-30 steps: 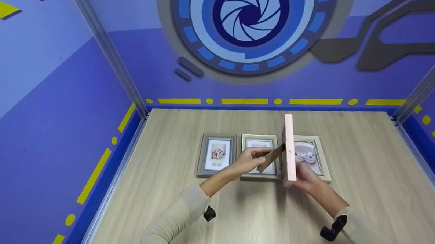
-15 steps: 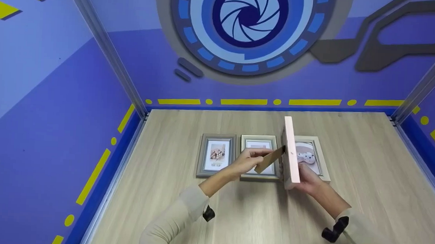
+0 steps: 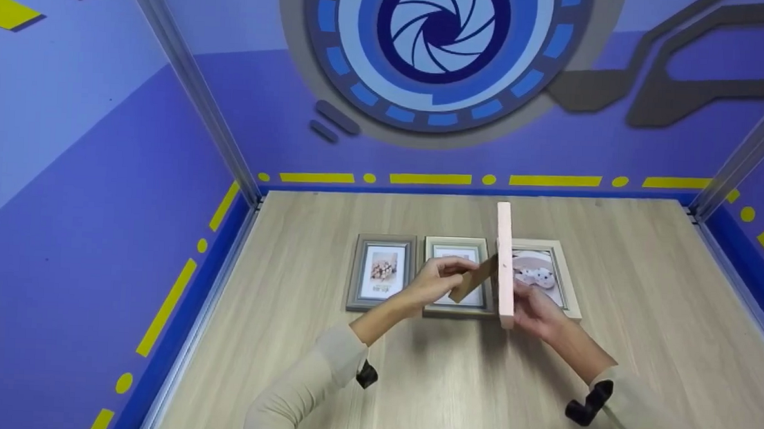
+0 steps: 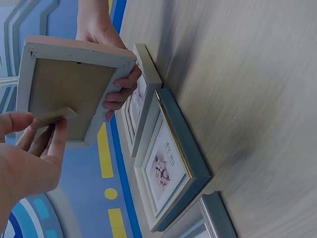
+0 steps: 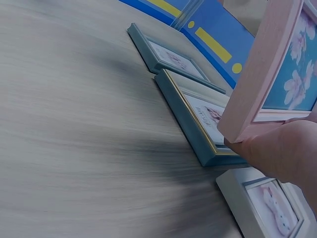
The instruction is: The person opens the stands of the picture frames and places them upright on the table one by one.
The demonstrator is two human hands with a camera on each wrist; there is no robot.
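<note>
A pink picture frame (image 3: pixel 503 265) is held upright above the table, edge-on in the head view. My right hand (image 3: pixel 541 313) grips it by its lower part, with several fingers (image 4: pixel 119 91) wrapped onto the back. The left wrist view shows its brown backing board (image 4: pixel 72 87). From that board a brown stand flap (image 3: pixel 472 281) sticks out, and my left hand (image 3: pixel 435 284) pinches it between thumb and fingers. Flowers on a blue ground fill the picture (image 5: pixel 292 84) on the front, visible in the right wrist view.
Three framed pictures lie in a row on the wooden table (image 3: pixel 305 353): a grey frame (image 3: pixel 353 274) left, a gold-edged frame (image 3: pixel 453 313) partly hidden behind the left hand, and a cream frame (image 3: pixel 569 284) right. Blue printed walls (image 3: pixel 232 105) enclose the table's back and sides.
The pink frame tilted slightly, and its lower end has since swung back a little to the left. Both hands keep their holds with hardly any movement.
</note>
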